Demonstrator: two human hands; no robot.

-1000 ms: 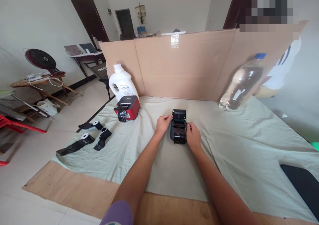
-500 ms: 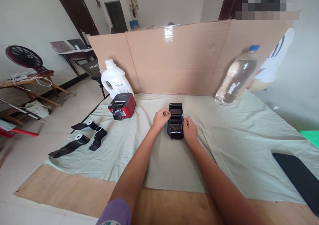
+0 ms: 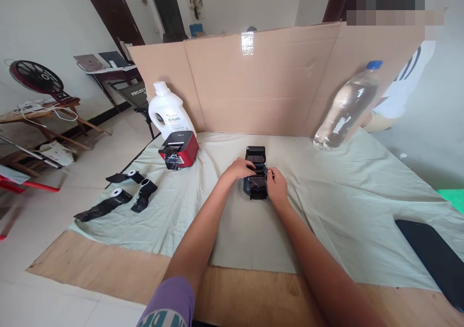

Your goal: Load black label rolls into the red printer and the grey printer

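A small dark portable receipt printer (image 3: 247,186) stands on the cloth in front of me, its lid (image 3: 255,154) swung up and away. A strip of shiny black paper (image 3: 258,189) hangs over its near end. My left hand (image 3: 239,169) comes in from the left, fingers stretched out over the open compartment and touching inside it; what lies under the fingertips is partly hidden. At the printer's right side, my right hand (image 3: 277,183) is closed on the edge, with thumb and forefinger against the casing.
A red and black printer (image 3: 186,148) stands at left before a white jug (image 3: 170,109). Several black paper rolls (image 3: 145,194) lie nearer. A water bottle (image 3: 348,109) leans on the cardboard screen (image 3: 261,90); a person sits behind it. A dark phone (image 3: 429,254) lies at right.
My left hand has moved right, from the printer's left edge near the hinge to over the open compartment, its fingers straightening. My right hand keeps its hold. The view has shifted slightly.
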